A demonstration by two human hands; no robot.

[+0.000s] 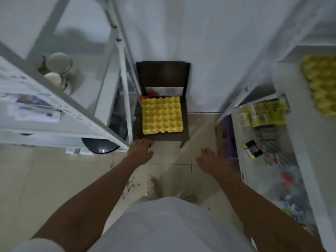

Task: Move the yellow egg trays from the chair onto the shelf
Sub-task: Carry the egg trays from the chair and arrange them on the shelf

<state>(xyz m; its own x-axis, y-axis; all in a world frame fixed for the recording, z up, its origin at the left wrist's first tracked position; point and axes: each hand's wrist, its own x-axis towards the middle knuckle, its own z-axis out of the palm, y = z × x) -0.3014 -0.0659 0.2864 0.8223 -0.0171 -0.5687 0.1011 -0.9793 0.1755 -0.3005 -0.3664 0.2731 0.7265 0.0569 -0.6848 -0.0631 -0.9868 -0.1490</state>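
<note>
Pale floor tiles (pixel 54 179) run down a narrow aisle to a white wall, with white metal racks on either side. Against the far wall stands a dark wooden chair (pixel 164 75), and on its seat lies a yellow egg tray (pixel 162 115) — flat, cups up, filling most of the seat. Something red (pixel 151 95) shows just behind the tray, at the foot of the chair back.

On the right, the shelf (pixel 269 140) carries yellow packets (pixel 267 113) and small boxes, blurred by motion; a second yellow egg tray (pixel 321 84) sits higher up at the far right edge of the view.

Both bare arms reach forward. The left hand (pixel 141 150) hovers just short of the chair's near edge, its grip released, fingers loosely spread, holding nothing. The right hand (pixel 209 160) is over the floor near the shelf's lower corner, also loose and empty — well apart from the tray on the chair.

The left rack (pixel 76 110) holds pale round containers (pixel 58 70) and papers, with a dark round object (pixel 100 145) on the floor beneath it.
</note>
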